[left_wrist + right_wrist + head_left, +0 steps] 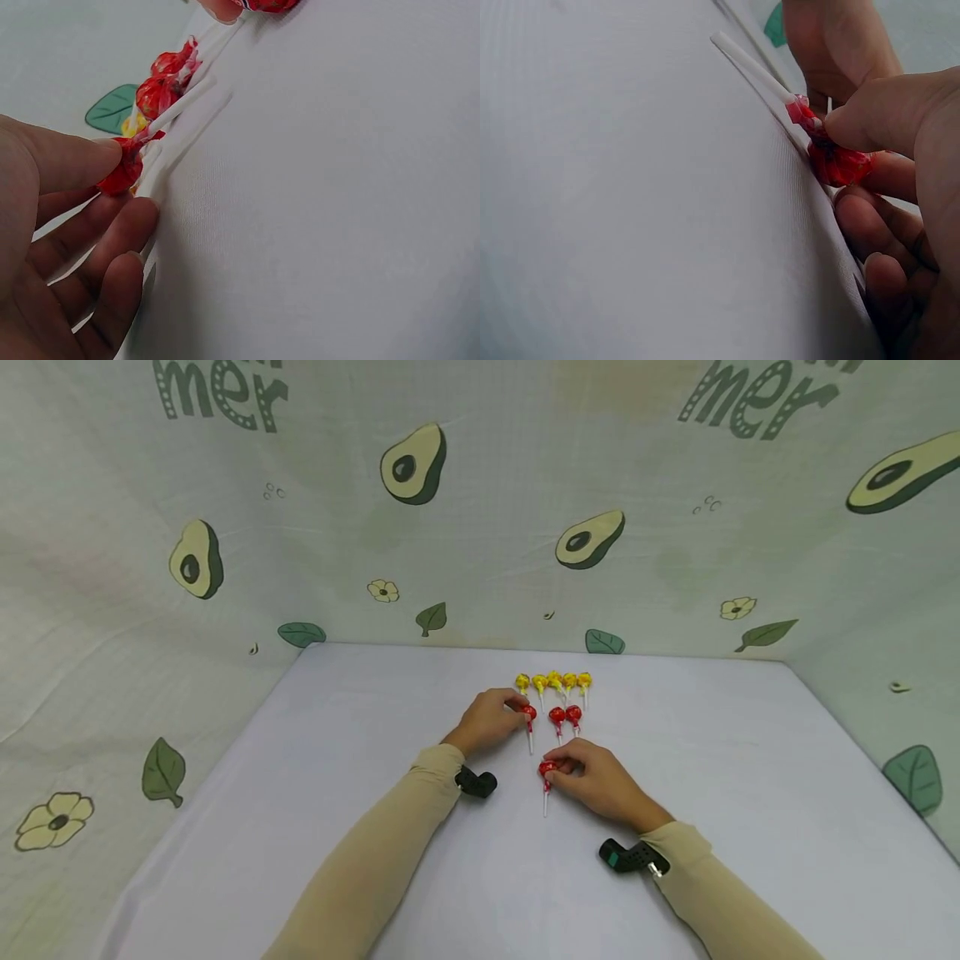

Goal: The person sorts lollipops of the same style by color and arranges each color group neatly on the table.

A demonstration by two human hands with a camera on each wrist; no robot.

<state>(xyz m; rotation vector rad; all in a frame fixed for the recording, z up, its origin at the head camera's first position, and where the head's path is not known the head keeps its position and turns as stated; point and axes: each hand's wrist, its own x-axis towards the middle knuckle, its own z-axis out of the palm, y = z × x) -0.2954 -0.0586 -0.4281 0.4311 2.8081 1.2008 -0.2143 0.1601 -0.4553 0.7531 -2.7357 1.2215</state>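
Note:
My left hand (491, 720) pinches a red-wrapped lollipop (124, 166) by its round head between thumb and fingers, its white stick pointing toward me. Nearer to me, my right hand (597, 779) pinches another red lollipop (840, 163) at its head, thumb at the neck of the wrapper. That one's stick (546, 802) also points toward me. Two more red lollipops, one (557, 716) beside the other (573, 713), lie on the table to the right of the left hand's lollipop. Behind the red ones, several yellow lollipops (554, 680) form a row with sticks toward me.
The table (360, 718) has a white cloth cover. A pale curtain (495, 468) printed with avocados, leaves and flowers hangs behind and at both sides. Black wrist devices sit on the left (477, 782) and right (633, 857) wrists.

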